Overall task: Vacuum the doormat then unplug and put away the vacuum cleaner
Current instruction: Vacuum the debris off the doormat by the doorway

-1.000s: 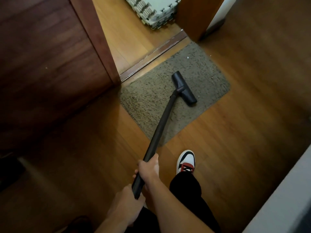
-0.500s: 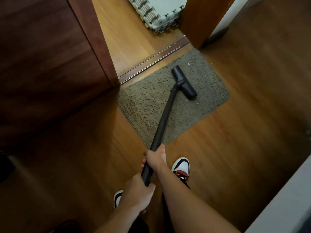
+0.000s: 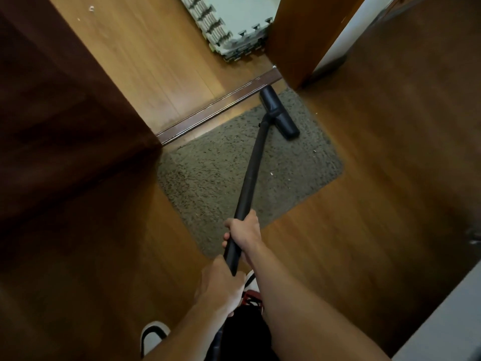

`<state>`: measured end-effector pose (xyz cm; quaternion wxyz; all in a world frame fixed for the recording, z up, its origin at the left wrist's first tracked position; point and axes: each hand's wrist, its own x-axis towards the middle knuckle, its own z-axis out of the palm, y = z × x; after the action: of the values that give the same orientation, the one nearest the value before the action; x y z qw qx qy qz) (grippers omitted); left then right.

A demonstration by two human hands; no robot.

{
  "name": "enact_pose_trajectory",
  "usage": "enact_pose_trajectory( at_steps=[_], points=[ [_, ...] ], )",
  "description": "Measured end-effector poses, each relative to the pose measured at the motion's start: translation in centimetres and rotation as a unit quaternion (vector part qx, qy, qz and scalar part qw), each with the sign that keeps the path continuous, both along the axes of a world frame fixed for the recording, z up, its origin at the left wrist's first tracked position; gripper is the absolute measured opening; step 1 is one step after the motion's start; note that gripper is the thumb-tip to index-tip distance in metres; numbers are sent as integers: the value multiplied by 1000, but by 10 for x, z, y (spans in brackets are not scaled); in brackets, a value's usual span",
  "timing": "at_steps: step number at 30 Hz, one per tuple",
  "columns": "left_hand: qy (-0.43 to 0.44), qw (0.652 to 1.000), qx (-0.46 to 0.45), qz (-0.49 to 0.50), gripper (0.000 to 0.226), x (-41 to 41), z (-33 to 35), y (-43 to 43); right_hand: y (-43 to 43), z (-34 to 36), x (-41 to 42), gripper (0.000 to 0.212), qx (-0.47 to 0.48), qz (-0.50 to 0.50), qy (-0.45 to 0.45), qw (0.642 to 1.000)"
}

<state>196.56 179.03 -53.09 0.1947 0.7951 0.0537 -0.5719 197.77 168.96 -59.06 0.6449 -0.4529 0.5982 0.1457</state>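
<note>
A grey-brown shaggy doormat [image 3: 216,178] lies on the wooden floor in front of a doorway. The black vacuum head [image 3: 279,113] rests on the mat's far end, close to the metal threshold strip [image 3: 221,105]. A long black vacuum wand [image 3: 251,175] runs from the head back to me. My right hand [image 3: 243,231] grips the wand higher up. My left hand [image 3: 221,287] grips its near end. Small white crumbs lie on the mat to the right of the wand. The vacuum's body and cord are out of view.
A dark wooden door [image 3: 65,113] stands at the left of the doorway, a wooden door frame [image 3: 299,35] at the right. Stacked foam floor tiles [image 3: 234,24] lie beyond the threshold. My white shoes [image 3: 153,334] are at the bottom. A pale surface [image 3: 447,316] sits at bottom right.
The vacuum head has slid forward across the mat from its middle to its far end by the threshold. Both hands moved forward with the wand, and I stepped closer.
</note>
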Motion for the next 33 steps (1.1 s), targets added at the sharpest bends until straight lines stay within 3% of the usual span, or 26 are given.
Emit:
enact_pose_trajectory(
  at_steps=[10, 23, 33],
  points=[
    [-36, 999, 7, -23, 17, 11, -9, -41, -41, -6, 12, 33, -4, -27, -7, 1000],
    [26, 998, 53, -13, 17, 3, -1, 48, 48, 3, -4, 36, 30, -9, -5, 999],
    [13, 996, 72, -55, 20, -4, 14, 89, 92, 6, -16, 38, 38, -6, -1, 999]
  ],
)
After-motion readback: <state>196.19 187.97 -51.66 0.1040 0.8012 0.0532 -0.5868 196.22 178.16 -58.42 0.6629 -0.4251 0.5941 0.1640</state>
